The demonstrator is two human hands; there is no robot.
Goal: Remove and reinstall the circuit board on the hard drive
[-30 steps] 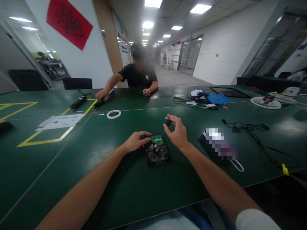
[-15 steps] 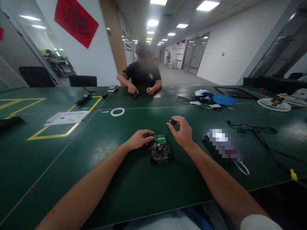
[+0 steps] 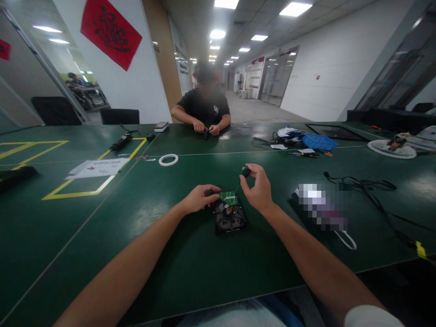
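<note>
A black hard drive (image 3: 230,219) lies flat on the green table in front of me, its green circuit board (image 3: 229,198) at the far end. My left hand (image 3: 200,199) is closed on the drive's far left edge, with fingertips on the board's corner. Above the board's right side, my right hand (image 3: 258,185) pinches the dark handle of a small screwdriver (image 3: 245,172). Its thin shaft slants down to the board's right corner. I cannot tell whether the tip sits in a screw.
Across the table a person (image 3: 204,106) handles a small dark object. A white tape ring (image 3: 168,160) and paper sheet (image 3: 100,167) lie left. To the right are a pixelated phone-like object (image 3: 320,206), black cables (image 3: 368,190), a blue tray (image 3: 319,141) and a white fan grille (image 3: 391,150).
The screwdriver handle and my right fingers have shifted slightly; my left hand keeps its place on the drive. Across the table, the person's hands have come closer together around the dark object.
</note>
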